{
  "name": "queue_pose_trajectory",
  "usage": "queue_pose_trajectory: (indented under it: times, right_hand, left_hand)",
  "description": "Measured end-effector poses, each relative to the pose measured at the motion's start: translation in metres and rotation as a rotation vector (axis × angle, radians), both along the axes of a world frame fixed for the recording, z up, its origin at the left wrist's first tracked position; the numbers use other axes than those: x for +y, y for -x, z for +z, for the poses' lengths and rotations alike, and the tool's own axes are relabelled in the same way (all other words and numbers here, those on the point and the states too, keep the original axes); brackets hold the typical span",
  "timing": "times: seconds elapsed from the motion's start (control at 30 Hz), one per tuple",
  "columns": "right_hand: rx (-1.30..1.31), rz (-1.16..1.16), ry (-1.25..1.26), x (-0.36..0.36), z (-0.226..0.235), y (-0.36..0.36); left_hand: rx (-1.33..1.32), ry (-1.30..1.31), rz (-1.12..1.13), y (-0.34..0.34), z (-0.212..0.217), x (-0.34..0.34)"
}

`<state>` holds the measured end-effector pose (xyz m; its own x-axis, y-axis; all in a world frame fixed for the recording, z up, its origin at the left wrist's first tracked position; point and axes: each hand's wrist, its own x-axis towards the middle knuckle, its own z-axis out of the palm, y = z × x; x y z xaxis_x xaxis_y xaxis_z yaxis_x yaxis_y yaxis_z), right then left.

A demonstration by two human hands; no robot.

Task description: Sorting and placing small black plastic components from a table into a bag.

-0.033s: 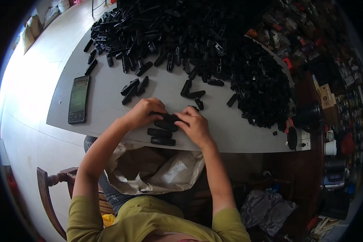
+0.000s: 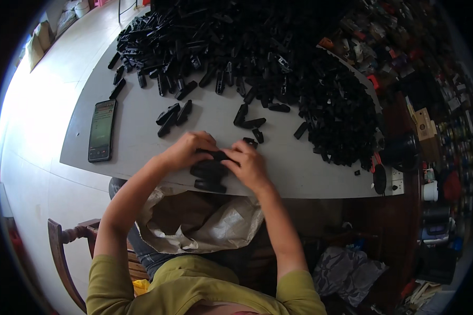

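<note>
My left hand [image 2: 185, 149] and my right hand [image 2: 247, 164] meet near the table's front edge. Between their fingertips is a small black plastic piece [image 2: 216, 155], gripped from both sides and partly covered by the fingers. Just below it, several similar elongated black pieces [image 2: 210, 185] lie bunched together on the table, toward my body. A short black part [image 2: 250, 142] lies just beyond my right fingers. Farther off are loose black pieces: a small group [image 2: 168, 126] on the left and an angled pair [image 2: 249, 123] on the right.
A large heap of black plastic parts [image 2: 210, 47] covers the far table [image 2: 142, 152], with a mound of smaller ones [image 2: 341, 115] at right. A phone [image 2: 102, 131] lies at left. An open sack [image 2: 210, 231] hangs over my lap. A wooden chair [image 2: 63, 252] stands at lower left.
Both hands have shifted slightly, the right one a little to the left. The black pieces below them, spaced apart before, now sit closer together.
</note>
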<state>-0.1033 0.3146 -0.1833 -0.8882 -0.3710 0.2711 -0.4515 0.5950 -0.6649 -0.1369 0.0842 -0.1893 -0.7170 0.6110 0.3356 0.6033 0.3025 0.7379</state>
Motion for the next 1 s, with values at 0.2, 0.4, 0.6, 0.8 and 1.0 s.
queue_pose_trajectory:
  times: [0.2, 0.4, 0.6, 0.8, 1.0]
  right_hand:
    - [0.055, 0.020, -0.047, -0.002, -0.005, -0.005]
    - [0.182, -0.201, -0.189, 0.015, -0.012, 0.007]
    - [-0.128, -0.260, 0.369, 0.010, -0.004, -0.003]
    - [0.165, -0.349, -0.072, 0.034, -0.017, -0.008]
    - [0.151, -0.125, 0.122, 0.007, -0.010, 0.005]
  left_hand:
    - [0.042, 0.047, -0.072, -0.001, -0.002, 0.003]
    - [0.052, 0.076, 0.215, 0.048, 0.011, 0.050]
    - [0.560, 0.227, 0.342, 0.080, -0.010, 0.059]
    - [0.131, 0.315, 0.105, 0.030, 0.021, 0.036]
    - [0.051, 0.070, 0.014, -0.005, 0.010, 0.023]
